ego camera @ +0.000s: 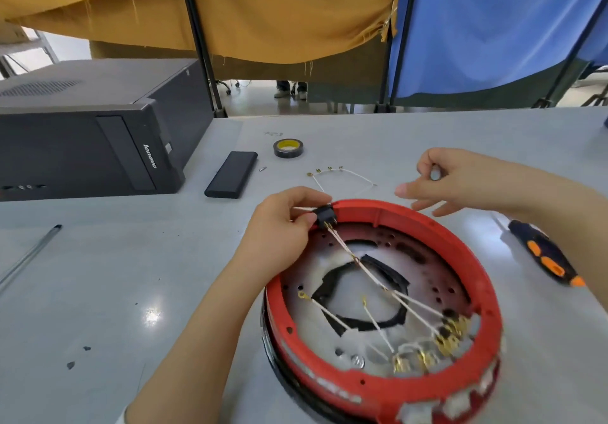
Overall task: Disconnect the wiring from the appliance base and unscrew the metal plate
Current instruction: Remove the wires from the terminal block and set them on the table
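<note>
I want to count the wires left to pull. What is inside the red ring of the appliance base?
Inside the red ring: white wires with brass terminals, crossing a perforated metal plate with a black-edged central opening. The left hand hides the black connector's outer side.

Both forearms bare; hands (283,226) ungloved, no rings; white sleeve edge (121,418) at left elbow.

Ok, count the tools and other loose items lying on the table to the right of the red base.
1 in view: a black-and-orange screwdriver lying right of the red base, partly behind the right hand's forearm. Others may be hidden.
</note>
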A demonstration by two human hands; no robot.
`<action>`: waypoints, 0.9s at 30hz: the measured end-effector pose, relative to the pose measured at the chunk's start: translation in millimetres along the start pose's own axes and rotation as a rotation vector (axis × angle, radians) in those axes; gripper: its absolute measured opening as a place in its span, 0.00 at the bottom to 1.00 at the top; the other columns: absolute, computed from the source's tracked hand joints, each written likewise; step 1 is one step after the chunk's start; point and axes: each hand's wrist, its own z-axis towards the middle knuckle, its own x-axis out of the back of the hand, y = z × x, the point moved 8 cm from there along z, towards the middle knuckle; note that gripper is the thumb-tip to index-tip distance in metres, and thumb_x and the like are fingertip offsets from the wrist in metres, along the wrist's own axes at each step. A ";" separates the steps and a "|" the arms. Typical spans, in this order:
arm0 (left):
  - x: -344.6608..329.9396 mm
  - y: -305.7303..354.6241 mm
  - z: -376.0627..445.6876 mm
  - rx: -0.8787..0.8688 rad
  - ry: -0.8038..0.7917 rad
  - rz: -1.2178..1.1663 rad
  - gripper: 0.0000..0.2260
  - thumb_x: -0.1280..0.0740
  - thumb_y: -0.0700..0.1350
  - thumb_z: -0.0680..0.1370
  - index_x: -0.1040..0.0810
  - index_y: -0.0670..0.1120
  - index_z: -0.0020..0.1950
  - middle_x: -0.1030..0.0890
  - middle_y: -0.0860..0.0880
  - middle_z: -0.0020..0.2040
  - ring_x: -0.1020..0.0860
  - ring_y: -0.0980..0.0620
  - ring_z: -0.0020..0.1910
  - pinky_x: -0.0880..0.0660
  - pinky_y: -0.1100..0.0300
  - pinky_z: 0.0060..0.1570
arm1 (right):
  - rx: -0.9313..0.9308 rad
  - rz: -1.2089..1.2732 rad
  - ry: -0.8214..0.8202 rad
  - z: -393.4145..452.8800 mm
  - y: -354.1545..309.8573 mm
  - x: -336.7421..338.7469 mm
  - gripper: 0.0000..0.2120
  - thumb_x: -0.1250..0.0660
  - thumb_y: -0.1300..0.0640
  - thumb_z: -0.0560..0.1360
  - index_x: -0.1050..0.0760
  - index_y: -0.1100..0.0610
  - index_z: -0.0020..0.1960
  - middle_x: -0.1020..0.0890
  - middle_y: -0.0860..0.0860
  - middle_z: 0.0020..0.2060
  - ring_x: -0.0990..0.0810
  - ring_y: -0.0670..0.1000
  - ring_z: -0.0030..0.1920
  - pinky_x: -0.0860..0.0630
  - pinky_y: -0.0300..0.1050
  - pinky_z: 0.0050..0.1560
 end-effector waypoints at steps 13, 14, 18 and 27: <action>23.2 6.4 -2.2 0.051 0.016 0.030 0.10 0.34 0.55 0.75 0.24 0.61 0.56 0.21 0.66 0.50 0.23 0.67 0.42 0.31 0.78 0.33 | 0.248 -0.380 -0.111 -14.2 -21.5 -34.0 0.16 0.37 0.70 0.73 0.38 0.53 0.38 0.20 0.44 0.42 0.21 0.39 0.53 0.22 0.46 0.46; 15.0 7.8 -2.9 0.049 -0.048 0.000 0.12 0.33 0.55 0.74 0.24 0.61 0.57 0.21 0.65 0.52 0.23 0.69 0.44 0.31 0.79 0.35 | 0.288 -0.341 -0.108 -12.3 -26.7 -40.6 0.16 0.38 0.70 0.73 0.38 0.53 0.38 0.20 0.43 0.42 0.21 0.39 0.53 0.23 0.41 0.45; -12.7 2.0 -6.1 0.057 -0.223 -0.015 0.26 0.31 0.51 0.74 0.37 0.59 0.70 0.24 0.60 0.59 0.23 0.63 0.53 0.27 0.68 0.50 | 0.419 -0.226 -0.069 -5.0 -45.1 -60.8 0.17 0.32 0.66 0.74 0.37 0.52 0.37 0.18 0.36 0.42 0.21 0.33 0.49 0.27 0.30 0.45; -10.3 -11.7 -5.0 0.120 -0.199 0.129 0.28 0.43 0.44 0.81 0.53 0.62 0.75 0.30 0.60 0.66 0.24 0.64 0.48 0.31 0.76 0.35 | 0.296 -0.326 0.054 -17.7 -25.3 -32.4 0.16 0.28 0.49 0.71 0.37 0.48 0.40 0.20 0.45 0.53 0.21 0.44 0.51 0.25 0.43 0.50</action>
